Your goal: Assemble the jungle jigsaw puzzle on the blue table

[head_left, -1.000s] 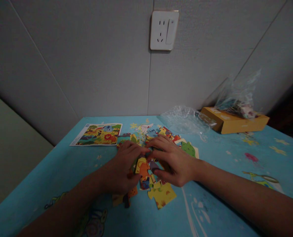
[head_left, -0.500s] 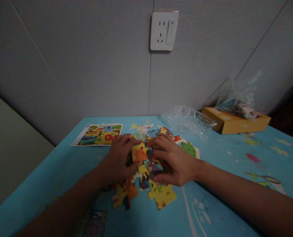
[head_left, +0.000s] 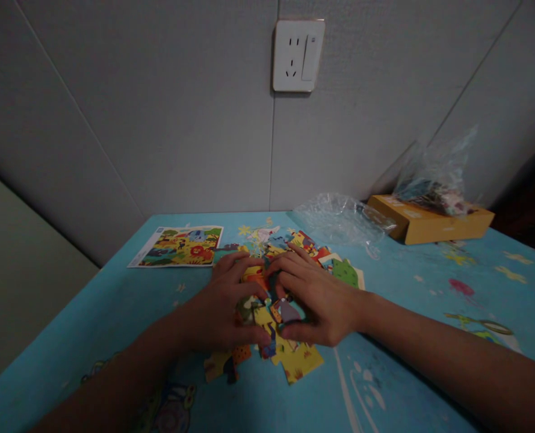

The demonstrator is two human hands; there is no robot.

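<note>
Colourful jigsaw puzzle pieces (head_left: 265,316) lie clustered on the table between my hands, some joined. My left hand (head_left: 231,297) grips the cluster from the left, its fingers bent over the pieces and its thumb near the lower part. From the right, my right hand (head_left: 315,288) curves around a piece with a grey-purple shape (head_left: 289,311), thumb below and fingers above. A yellow corner piece (head_left: 299,362) sticks out at the front. Orange-spotted pieces (head_left: 224,364) lie partly under my left hand. My fingers hide much of the middle.
A printed animal picture sheet (head_left: 181,246) lies at the back left. More pieces (head_left: 310,243) and a green one (head_left: 345,272) lie beyond my right hand. Clear plastic wrap (head_left: 339,219) and a yellow box (head_left: 448,228) with a plastic bag (head_left: 439,180) on it stand by the wall.
My left hand has moved slightly right and down over the cluster, its thumb closer to my right thumb. The middle pieces have shifted and tilted. My right hand has barely moved.
</note>
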